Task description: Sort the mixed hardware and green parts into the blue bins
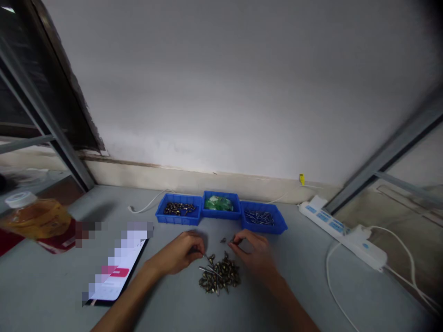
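Currently, the left hand pinches a pin, the right hand a metal bit; trays line the counter's back edge.

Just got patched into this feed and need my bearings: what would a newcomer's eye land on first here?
Probably the three bright blue trays in a row near the wall, the middle one holding something green. Next, the heap of small metal parts on the grey tabletop, with the left hand and right hand just beyond it. Off to the left, the lit phone screen also stands out.
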### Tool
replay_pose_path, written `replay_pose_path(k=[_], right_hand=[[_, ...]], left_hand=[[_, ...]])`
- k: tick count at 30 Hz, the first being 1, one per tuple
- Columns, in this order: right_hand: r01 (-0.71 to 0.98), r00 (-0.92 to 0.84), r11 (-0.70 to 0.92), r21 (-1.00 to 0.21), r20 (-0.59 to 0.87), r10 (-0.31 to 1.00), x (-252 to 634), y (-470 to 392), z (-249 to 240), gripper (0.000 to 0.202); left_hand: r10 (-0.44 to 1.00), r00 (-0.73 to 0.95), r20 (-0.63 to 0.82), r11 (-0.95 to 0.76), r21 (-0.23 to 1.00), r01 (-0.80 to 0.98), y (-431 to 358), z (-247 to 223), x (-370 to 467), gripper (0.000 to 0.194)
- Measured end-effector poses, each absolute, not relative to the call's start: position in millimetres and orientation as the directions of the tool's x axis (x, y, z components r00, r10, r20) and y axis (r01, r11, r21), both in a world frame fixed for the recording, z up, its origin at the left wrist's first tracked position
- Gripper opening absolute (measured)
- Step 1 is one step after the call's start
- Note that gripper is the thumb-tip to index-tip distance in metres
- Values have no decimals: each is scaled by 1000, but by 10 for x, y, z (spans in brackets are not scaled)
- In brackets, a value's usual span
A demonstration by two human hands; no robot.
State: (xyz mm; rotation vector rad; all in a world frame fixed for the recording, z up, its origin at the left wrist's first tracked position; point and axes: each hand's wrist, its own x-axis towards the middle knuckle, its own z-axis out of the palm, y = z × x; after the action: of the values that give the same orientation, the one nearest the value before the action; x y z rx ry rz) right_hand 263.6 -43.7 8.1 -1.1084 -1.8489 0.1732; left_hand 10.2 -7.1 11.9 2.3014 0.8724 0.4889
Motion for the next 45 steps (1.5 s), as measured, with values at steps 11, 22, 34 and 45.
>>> replay_pose_path(k=[11, 22, 34, 45], right_hand=[[432, 280, 636, -639, 766, 579, 2110, -160, 625, 5], [460, -318, 554, -694, 453, 833, 2172, -107, 477, 15], [527, -313, 437, -729, 311, 897, 2404, -253, 85, 19], [538, 192, 470, -700, 644, 741, 2753, -193, 230, 6]], left_hand=[[684, 716, 141, -597, 672, 438, -121, 160, 159, 9], [795, 491, 355, -570, 715, 406, -71, 148, 188, 7], [834, 418, 361, -515, 781, 354, -91, 119, 279, 6], [733, 605, 311, -594, 726, 347, -154, 64, 356, 10]])
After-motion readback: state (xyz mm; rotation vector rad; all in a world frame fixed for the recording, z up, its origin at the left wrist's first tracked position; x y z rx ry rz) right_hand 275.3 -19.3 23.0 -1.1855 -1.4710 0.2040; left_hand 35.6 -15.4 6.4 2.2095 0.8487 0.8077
